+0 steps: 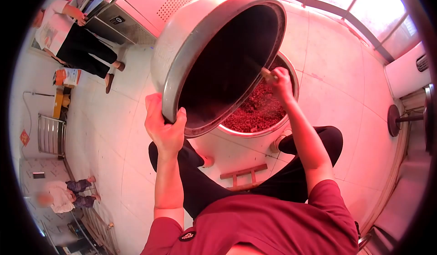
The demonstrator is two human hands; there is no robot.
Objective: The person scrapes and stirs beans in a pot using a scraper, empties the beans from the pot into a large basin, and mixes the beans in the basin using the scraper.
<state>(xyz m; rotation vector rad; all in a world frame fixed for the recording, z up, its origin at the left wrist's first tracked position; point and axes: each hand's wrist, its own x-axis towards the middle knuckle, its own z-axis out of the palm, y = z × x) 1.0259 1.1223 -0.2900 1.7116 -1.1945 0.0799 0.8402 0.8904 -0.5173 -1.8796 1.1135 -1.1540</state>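
Observation:
A large, deep round metal pot (172, 45) tilts towards me, its dark mouth facing me. My left hand (166, 125) grips the lower left of its rim, thumb on the inner side. My right hand (281, 82) is closed round the wooden handle of a tool (266, 72) at the right side of the mouth. The tool's far end fades into the dark interior, so its kind is unclear. Under the pot's lower edge stands a round metal basin (248, 135) holding a mass of small dark red bits (259, 111). The pot hides part of the basin.
A low wooden stool (243, 175) is between my legs. At upper left a person (75, 43) stands by a metal cabinet (136, 16); another person (68, 196) is at lower left. A dumbbell-like stand (395, 120) is on the right, near a white appliance (407, 77).

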